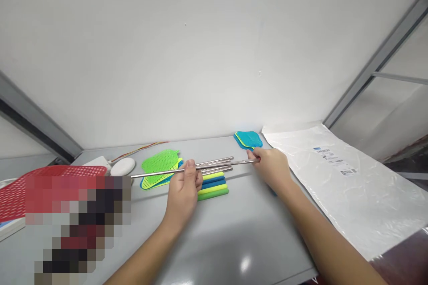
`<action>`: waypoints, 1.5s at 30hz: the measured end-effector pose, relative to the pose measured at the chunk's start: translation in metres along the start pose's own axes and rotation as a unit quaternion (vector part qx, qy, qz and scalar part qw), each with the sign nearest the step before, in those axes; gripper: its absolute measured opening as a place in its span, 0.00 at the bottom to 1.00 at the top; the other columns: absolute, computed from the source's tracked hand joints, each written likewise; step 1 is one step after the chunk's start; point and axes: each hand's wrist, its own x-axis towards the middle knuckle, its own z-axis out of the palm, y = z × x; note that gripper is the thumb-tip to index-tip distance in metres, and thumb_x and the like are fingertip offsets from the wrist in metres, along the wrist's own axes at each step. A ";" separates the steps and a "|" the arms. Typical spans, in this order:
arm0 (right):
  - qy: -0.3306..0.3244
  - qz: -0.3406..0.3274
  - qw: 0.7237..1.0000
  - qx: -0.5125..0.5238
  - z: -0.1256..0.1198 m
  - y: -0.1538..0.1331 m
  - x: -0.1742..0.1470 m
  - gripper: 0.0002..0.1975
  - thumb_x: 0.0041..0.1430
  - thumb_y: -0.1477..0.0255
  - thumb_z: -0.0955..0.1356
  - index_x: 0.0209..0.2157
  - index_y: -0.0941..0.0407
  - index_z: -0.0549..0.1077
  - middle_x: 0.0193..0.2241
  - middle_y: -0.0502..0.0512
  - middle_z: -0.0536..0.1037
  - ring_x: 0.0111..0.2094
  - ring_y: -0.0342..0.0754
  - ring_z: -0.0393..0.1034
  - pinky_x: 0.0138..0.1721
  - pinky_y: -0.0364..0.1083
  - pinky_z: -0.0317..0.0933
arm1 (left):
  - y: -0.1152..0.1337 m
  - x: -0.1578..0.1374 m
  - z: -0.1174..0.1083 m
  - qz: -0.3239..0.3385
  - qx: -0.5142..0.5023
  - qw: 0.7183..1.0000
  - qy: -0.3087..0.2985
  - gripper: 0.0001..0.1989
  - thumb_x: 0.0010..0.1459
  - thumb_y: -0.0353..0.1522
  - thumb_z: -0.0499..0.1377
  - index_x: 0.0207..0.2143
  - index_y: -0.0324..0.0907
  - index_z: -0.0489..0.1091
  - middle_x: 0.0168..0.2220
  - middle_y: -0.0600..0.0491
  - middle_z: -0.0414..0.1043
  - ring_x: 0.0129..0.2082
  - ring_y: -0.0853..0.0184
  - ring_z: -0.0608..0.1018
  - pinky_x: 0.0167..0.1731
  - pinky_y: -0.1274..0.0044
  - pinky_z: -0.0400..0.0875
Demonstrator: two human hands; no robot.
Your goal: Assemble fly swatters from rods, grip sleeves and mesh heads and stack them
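Observation:
A thin metal rod (pixel 157 172) runs across in front of me, slightly tilted. My left hand (pixel 183 185) is closed around its middle, thumb on top. My right hand (pixel 271 164) is closed at its right end, where a small bit of red shows by the fingers. Leftward the rod points at a red mesh fly swatter head (pixel 67 170); a pixelated patch hides any join. Behind my left hand lie loose metal rods (pixel 220 160), green, yellow and blue handles (pixel 214 190), and a pile of green, yellow and blue swatter heads (pixel 159 164).
Blue and yellow swatter heads (pixel 249 139) lie at the back, beyond my right hand. A white plastic mailing bag (pixel 337 187) with a label covers the right side. A round white disc (pixel 122 167) and thin coloured wires (pixel 143 147) are at the back left, against the wall.

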 end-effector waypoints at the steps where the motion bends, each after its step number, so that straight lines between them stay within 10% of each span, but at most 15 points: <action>1: 0.001 -0.001 1.000 0.004 0.000 0.004 0.001 0.22 0.62 0.62 0.59 0.16 0.55 0.63 0.13 0.49 0.63 0.18 0.43 0.49 0.24 0.45 0.36 | -0.002 0.001 -0.001 0.000 -0.002 1.000 -0.013 0.26 0.62 0.49 0.48 0.18 0.43 0.49 0.19 0.58 0.44 0.19 0.73 0.51 0.18 0.77 0.47; 5: -0.010 -0.012 1.000 0.023 0.001 0.025 0.007 0.22 0.62 0.60 0.59 0.17 0.54 0.61 0.13 0.48 0.62 0.18 0.43 0.51 0.24 0.44 0.36 | -0.001 0.010 -0.009 0.019 -0.081 0.996 0.002 0.25 0.62 0.48 0.50 0.19 0.42 0.52 0.18 0.59 0.47 0.18 0.73 0.53 0.18 0.78 0.48; 12: -0.040 -0.031 0.998 0.042 0.003 0.055 0.016 0.21 0.61 0.57 0.60 0.19 0.54 0.59 0.14 0.48 0.63 0.19 0.43 0.53 0.23 0.44 0.37 | 0.022 0.033 -0.035 0.133 -0.168 0.952 0.217 0.20 0.62 0.41 0.52 0.20 0.42 0.53 0.17 0.61 0.45 0.16 0.75 0.52 0.15 0.80 0.45; 21: -0.025 0.001 1.000 0.014 -0.001 0.049 0.013 0.22 0.61 0.58 0.60 0.18 0.54 0.62 0.14 0.49 0.62 0.18 0.43 0.50 0.24 0.45 0.35 | 0.010 0.032 -0.031 0.053 -0.168 0.967 0.185 0.17 0.61 0.38 0.49 0.20 0.42 0.59 0.18 0.58 0.56 0.17 0.74 0.60 0.16 0.81 0.52; 25: -0.015 -0.008 1.000 -0.013 -0.002 0.014 0.001 0.21 0.63 0.61 0.58 0.19 0.55 0.65 0.14 0.50 0.64 0.18 0.43 0.50 0.24 0.45 0.35 | 0.001 0.012 -0.012 0.054 -0.087 0.988 0.114 0.20 0.63 0.43 0.47 0.30 0.41 0.71 0.28 0.51 0.72 0.28 0.67 0.72 0.31 0.75 0.68; 33: -0.065 -0.039 0.997 0.017 0.002 0.001 -0.005 0.21 0.63 0.58 0.59 0.20 0.54 0.62 0.15 0.48 0.65 0.18 0.42 0.50 0.23 0.44 0.35 | 0.004 0.002 -0.004 0.035 -0.063 0.996 0.055 0.23 0.65 0.45 0.44 0.43 0.42 0.73 0.45 0.47 0.74 0.47 0.61 0.73 0.45 0.72 0.67; 45: -0.038 -0.007 0.999 0.036 -0.001 0.034 0.008 0.18 0.60 0.61 0.60 0.19 0.54 0.60 0.14 0.48 0.62 0.18 0.44 0.49 0.23 0.45 0.36 | 0.015 0.032 -0.025 0.113 -0.223 0.934 0.256 0.10 0.59 0.39 0.58 0.39 0.43 0.73 0.42 0.52 0.76 0.45 0.66 0.76 0.45 0.76 0.70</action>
